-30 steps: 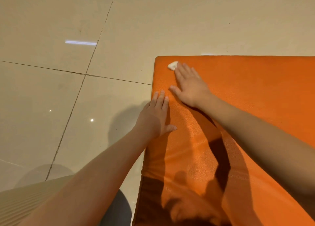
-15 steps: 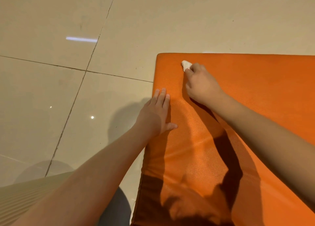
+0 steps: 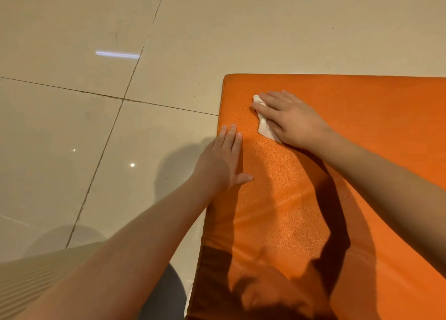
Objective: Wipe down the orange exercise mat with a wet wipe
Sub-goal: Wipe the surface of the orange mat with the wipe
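Right hand (image 3: 292, 119) flat on wet wipe (image 3: 264, 128) (white), orange mat (image 3: 362, 175)

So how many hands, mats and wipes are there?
Hands: 2, the left hand and the right hand
Mats: 1, the orange mat
Wipes: 1, the white wipe
Total: 4

Beige tiled floor (image 3: 72, 131) — orange mat (image 3: 277, 223) lying flat on it
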### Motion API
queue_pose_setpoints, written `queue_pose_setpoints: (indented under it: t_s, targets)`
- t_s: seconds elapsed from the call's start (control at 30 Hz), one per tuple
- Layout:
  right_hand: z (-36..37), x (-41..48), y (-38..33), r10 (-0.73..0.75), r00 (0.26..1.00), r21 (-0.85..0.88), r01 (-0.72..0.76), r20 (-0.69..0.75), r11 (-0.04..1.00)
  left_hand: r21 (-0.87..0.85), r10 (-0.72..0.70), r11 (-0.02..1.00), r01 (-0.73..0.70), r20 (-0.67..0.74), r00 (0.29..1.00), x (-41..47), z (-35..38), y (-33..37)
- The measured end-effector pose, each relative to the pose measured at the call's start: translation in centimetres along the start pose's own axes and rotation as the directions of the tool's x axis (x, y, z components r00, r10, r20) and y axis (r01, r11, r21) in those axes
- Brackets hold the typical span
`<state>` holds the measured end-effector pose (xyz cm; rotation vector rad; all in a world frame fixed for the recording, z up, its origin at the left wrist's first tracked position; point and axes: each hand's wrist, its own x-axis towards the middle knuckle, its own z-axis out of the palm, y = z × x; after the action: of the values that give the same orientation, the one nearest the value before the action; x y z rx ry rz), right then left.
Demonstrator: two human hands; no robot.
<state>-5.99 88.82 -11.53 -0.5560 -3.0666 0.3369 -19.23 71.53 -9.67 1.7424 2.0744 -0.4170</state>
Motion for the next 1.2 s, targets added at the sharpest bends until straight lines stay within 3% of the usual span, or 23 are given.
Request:
queue_pose_setpoints:
  t_s: [0.13,0.33,0.5,0.7,0.87,0.97,1.07,1.13,1.2]
  targets:
    - [1.2,-0.7,-0.8,0.018,0.999,0.0,-0.018,0.04,1.0,0.012,0.006,1.0,-0.006,-0.01,1.0,0.0,0.1,0.1]
    - [1.5,0.2,0.2,0.002,1.0,-0.031,-0.002,-0.011,1.0,0.018,0.004,1.0,-0.004,-0.015,1.0,0.0,0.1,0.2]
    - [1.3,2.6,0.3,0.22,0.971,0.085,-0.213,-0.093,0.973,0.012,0.0,1.0,0.0,-0.013,1.0,0.0,0.0,0.2]
    - [3.2,-1.1,-1.5,0.006,0.991,0.119,0.01,-0.132,0.993,0.02,-0.004,1.0,0.005,-0.012,1.0,-0.1,0.2,0.1]
    - [3.2,0.8,-1.8,0.191,0.972,0.143,-0.171,-0.139,0.975,0.03,-0.003,1.0,0.004,-0.01,1.0,0.0,0.2,0.1]
    - [4.4,-1.6,-3.8,0.106,0.977,0.227,-0.062,-0.184,0.972,0.036,-0.006,0.999,0.007,-0.013,1.0,0.0,0.3,0.0]
    - [4.2,-1.8,-2.7,0.0,0.973,0.139,0.033,-0.23,0.99,0.04,-0.008,0.999,0.008,-0.023,1.0,-0.1,0.5,0.0]
    - [4.1,-0.8,-1.9,0.055,0.97,0.104,-0.032,-0.237,0.994,0.033,-0.009,0.999,0.009,-0.019,1.0,-0.1,0.4,0.1]
    - [4.3,-0.5,-3.1,0.175,0.953,0.177,-0.133,-0.248,0.975,0.034,-0.008,0.999,0.009,-0.029,1.0,-0.1,0.5,0.0]
